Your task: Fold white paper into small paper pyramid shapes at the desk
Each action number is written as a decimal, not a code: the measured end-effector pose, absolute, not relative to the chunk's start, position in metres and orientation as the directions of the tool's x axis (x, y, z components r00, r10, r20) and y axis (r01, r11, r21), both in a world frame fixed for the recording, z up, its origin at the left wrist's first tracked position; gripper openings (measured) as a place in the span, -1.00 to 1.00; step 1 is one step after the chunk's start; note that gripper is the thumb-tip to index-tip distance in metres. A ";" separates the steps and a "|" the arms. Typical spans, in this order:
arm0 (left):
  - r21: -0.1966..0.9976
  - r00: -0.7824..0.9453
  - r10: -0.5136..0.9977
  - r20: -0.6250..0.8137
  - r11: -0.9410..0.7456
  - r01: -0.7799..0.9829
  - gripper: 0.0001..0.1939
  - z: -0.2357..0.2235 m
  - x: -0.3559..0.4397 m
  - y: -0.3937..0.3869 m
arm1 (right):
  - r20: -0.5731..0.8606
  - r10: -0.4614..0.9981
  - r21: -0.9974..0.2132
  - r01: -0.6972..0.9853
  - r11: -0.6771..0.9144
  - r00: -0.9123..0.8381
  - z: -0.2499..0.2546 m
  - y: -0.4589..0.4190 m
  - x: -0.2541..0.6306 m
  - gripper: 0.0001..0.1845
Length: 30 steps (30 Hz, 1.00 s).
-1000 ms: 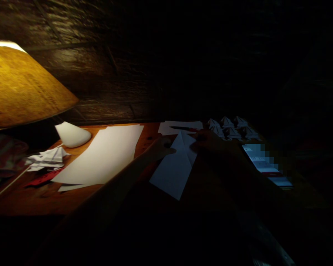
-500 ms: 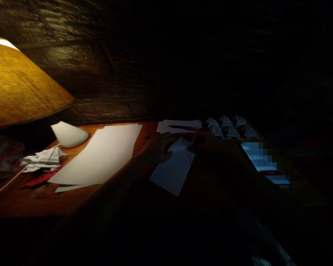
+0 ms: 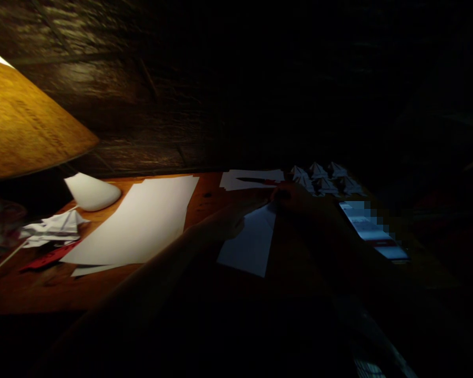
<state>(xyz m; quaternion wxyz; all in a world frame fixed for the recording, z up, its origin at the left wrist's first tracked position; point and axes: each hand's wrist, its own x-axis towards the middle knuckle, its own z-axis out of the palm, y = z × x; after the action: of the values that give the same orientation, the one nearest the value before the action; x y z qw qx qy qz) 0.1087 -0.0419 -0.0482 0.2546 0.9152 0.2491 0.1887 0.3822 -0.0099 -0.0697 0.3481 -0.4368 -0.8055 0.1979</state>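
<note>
Lamp (image 3: 31, 115) lights left of wooden table (image 3: 35, 294); wall (image 3: 142, 94) behind dim; hands (image 3: 230, 218) (image 3: 295, 198) on folded paper (image 3: 248, 247), grip unclear.

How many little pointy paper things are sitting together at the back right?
6 small, pointed white folded-paper shapes: three across the back row, three across the front row, just beyond the glowing blue-white rectangular screen. Darkness could hide more.
</note>
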 end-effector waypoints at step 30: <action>0.518 0.571 0.721 0.393 -0.686 0.510 -0.66 -0.058 0.114 -0.036 | 0.356 0.831 -0.552 0.621 0.556 -0.428 -0.065 -0.010 0.386 -0.84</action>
<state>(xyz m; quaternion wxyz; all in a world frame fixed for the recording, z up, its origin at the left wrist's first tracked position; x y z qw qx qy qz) 0.1139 -0.0364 -0.0576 0.1767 0.8684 0.3545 0.2985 0.3863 -0.0097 -0.0651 0.3057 -0.4387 -0.8275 0.1713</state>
